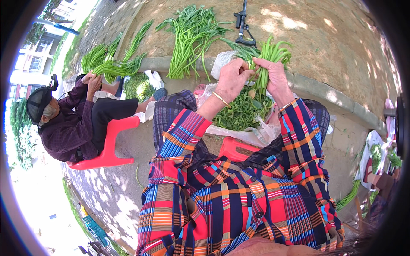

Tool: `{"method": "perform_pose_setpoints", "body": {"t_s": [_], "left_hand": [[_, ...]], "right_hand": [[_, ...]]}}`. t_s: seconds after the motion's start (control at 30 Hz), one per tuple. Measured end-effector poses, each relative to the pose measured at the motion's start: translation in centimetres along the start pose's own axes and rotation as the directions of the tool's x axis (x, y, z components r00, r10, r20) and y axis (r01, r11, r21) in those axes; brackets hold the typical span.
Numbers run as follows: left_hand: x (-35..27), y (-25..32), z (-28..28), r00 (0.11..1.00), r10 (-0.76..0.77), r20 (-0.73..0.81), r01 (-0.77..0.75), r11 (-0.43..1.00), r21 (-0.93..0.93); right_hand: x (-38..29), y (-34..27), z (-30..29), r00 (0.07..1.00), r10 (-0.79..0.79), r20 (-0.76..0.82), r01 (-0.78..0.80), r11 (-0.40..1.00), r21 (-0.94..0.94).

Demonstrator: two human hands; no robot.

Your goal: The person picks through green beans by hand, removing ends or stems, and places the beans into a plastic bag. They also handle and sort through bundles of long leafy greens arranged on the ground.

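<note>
My right hand [274, 78] grips a bunch of long green leafy-vegetable stems [263, 76] above my lap. Thumb and fingers of my left hand [233, 78], with a bangle at the wrist, are closed at the bunch's near side; whether they pinch a leaf or stem is hard to tell. Under both hands lies a heap of picked green leaves [243, 110] on a white plastic sheet [250, 136] between my knees. A large pile of leafy stems [192, 41] rests across the kerb, ahead and to the left.
A stone kerb [320, 89] runs across in front, with bare soil beyond. A black walking stick [242, 24] lies there. At left, a person in a cap sits on a red plastic stool [110, 144], holding stems. Another person's legs and more greens [375, 155] show at far right.
</note>
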State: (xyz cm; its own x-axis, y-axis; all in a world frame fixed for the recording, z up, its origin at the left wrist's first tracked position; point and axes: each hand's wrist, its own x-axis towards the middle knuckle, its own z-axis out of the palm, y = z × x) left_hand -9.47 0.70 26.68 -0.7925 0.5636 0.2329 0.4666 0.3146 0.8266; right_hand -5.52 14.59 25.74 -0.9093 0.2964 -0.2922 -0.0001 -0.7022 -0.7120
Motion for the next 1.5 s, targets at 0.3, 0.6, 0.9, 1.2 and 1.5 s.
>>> {"method": "perform_pose_setpoints", "body": {"t_s": [0.3, 0.6, 0.9, 1.2, 1.5], "left_hand": [[-0.1, -1.1, 0.6, 0.998, 0.064, -0.002, -0.064, 0.993, 0.101], [-0.3, 0.2, 0.4, 0.938, 0.344, -0.037, -0.333, 0.928, 0.167], [-0.4, -0.2, 0.0, 0.97, 0.244, 0.01, -0.244, 0.969, 0.025], [-0.6, -0.1, -0.7, 0.961, 0.235, 0.144, -0.247, 0.967, 0.069], [-1.3, 1.9, -0.6, 0.782, 0.589, 0.204, -0.622, 0.713, 0.325]], "right_hand": [[0.1, 0.9, 0.3, 0.998, -0.064, 0.001, 0.064, 0.992, -0.111], [-0.3, -0.2, 0.5, 0.999, 0.044, 0.002, -0.044, 0.998, -0.036], [0.1, -0.1, -0.2, 0.997, 0.073, -0.036, -0.074, 0.997, -0.028], [0.1, -0.4, -0.3, 0.996, 0.061, -0.064, -0.064, 0.997, -0.048], [0.4, 0.3, -0.7, 0.973, 0.227, -0.041, -0.223, 0.972, 0.075]]}}
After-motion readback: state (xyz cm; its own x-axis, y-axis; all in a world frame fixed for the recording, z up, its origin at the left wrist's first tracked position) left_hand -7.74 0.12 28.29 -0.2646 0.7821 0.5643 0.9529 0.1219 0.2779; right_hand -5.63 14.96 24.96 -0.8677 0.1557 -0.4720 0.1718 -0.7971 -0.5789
